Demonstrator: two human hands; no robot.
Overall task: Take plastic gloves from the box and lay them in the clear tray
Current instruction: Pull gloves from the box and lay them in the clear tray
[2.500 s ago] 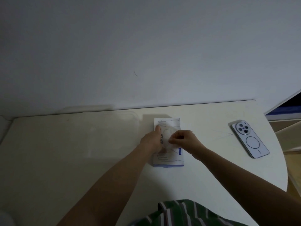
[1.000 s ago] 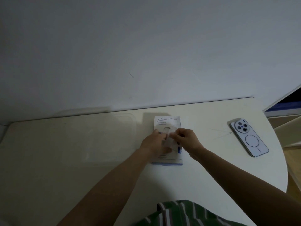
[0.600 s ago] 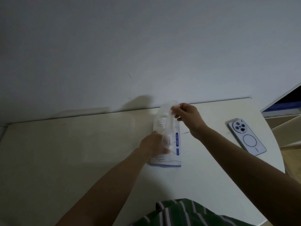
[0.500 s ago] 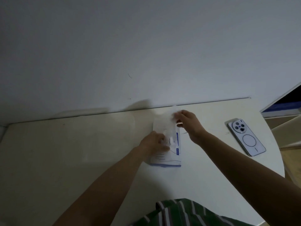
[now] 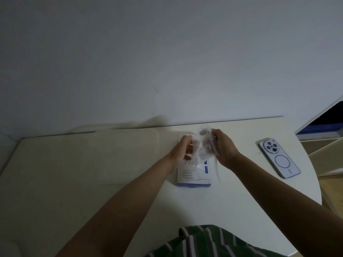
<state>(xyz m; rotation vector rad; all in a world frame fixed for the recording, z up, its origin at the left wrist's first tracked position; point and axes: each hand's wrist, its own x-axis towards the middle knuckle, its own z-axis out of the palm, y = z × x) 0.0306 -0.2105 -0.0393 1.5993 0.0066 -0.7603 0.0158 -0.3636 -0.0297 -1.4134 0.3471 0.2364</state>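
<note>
As I read it, the step in hand is the freeing of one glove point(image 5: 202, 145). It is out of the box point(image 5: 194, 176) and held in the air just above the box's far end, between the two hands, not yet over the clear tray point(image 5: 158, 145). The right hand point(image 5: 225, 152) has its fingers point(image 5: 218, 133) curled round the upper part of the bunched film. The left hand point(image 5: 181, 153) is close against the glove's left side, but it is blurred, and I cannot tell whether it pinches the film or only touches it.

The glove is crumpled (a cloudy wad more than a hand shape), so I can't tell cuff from finger ends. What length it has runs roughly up and down, from the right hand's grip toward the box top, with one thin strip hanging lower by the box's right edge. The box lies flat on the bench point(image 5: 232, 197), its long axis running away from the person toward the wall.

The next move, I'd judge, calls for pulling the film open, carrying it leftward to the tray, which sits just beside the box on that side, and laying it flat. Film this light will likely cling and fold on itself, so spreading it with both hands would help. A phone point(image 5: 279, 158) lies well off to the right, out of the path.
</note>
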